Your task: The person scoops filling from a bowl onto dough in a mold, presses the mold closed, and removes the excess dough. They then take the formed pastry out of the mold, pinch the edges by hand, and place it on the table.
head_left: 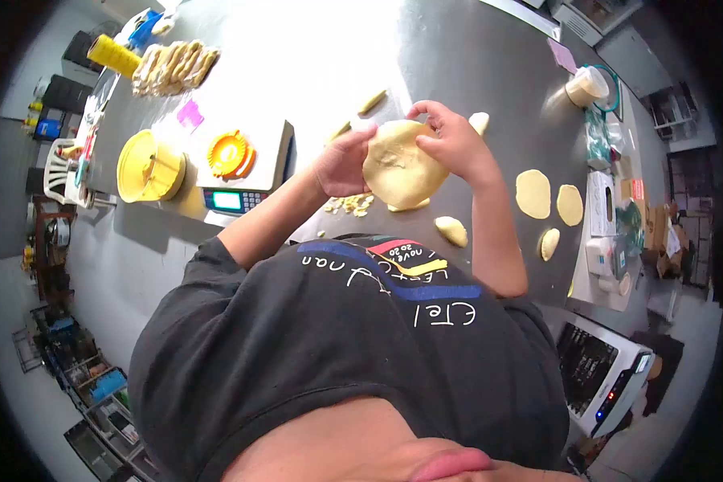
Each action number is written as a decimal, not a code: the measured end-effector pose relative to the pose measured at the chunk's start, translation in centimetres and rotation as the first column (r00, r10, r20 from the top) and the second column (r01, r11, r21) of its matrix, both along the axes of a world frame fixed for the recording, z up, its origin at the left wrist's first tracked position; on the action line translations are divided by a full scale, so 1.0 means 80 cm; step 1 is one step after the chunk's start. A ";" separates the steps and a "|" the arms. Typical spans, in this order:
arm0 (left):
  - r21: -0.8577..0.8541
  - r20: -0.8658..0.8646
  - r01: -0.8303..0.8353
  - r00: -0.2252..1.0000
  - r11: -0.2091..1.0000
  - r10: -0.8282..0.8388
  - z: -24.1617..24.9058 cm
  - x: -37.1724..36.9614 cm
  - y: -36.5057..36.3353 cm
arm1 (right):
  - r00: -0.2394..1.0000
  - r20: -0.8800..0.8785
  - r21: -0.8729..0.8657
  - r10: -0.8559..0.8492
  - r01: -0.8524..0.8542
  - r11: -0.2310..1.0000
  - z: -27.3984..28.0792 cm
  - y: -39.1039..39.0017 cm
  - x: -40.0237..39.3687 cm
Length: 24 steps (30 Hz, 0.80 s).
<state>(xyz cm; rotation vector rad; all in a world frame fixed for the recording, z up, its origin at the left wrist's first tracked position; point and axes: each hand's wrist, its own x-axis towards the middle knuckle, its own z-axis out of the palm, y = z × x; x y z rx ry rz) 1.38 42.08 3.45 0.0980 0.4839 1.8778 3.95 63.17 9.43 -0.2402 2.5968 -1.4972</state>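
Between my two hands is a round, flattened disc of pale dough (406,165) with a rough patch near its middle. My left hand (345,163) grips its left edge, and my right hand (451,145) has its fingers curled over the upper right edge. Under the disc, another piece of dough shows at its lower edge. Small dough scraps (350,204) lie beside my left hand. A dough lump (451,231) rests on the metal table (490,48), below my right hand. Two thin dough ovals (533,194) (570,205) lie farther right, with a smaller lump (549,243) beneath them.
A scale (277,161) with an orange mould (230,154) on it stands at the left, beside a yellow tub (150,166). Filled dough pieces (174,68) lie at the upper left. A lidded container (588,86) stands at the upper right.
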 end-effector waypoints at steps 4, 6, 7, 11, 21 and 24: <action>-0.145 -0.045 -0.080 0.996 0.986 0.074 -0.004 0.009 -0.059 | 0.988 0.039 0.014 -0.147 0.147 0.989 -0.002 -0.064 0.002; -0.094 0.012 -0.104 0.994 0.990 0.105 -0.008 0.006 -0.091 | 0.968 -0.022 -0.051 -0.249 0.247 0.968 -0.013 -0.095 0.010; -0.042 0.072 -0.111 0.991 0.993 0.113 -0.009 0.001 -0.110 | 0.960 0.020 -0.033 -0.280 0.281 0.959 -0.018 -0.114 0.015; -0.154 0.069 -0.121 0.989 0.981 0.133 -0.022 -0.018 -0.191 | 0.936 -0.079 -0.165 -0.344 0.328 0.930 -0.094 -0.208 0.014; -0.599 -0.245 -0.358 0.934 0.716 0.262 -0.068 -0.071 -0.363 | 0.947 -0.092 -0.046 -0.307 0.304 0.951 -0.132 -0.406 -0.070; -0.590 -0.289 -0.377 0.924 0.714 0.250 -0.063 -0.086 -0.392 | 0.953 -0.058 -0.046 -0.297 0.295 0.954 -0.126 -0.435 -0.087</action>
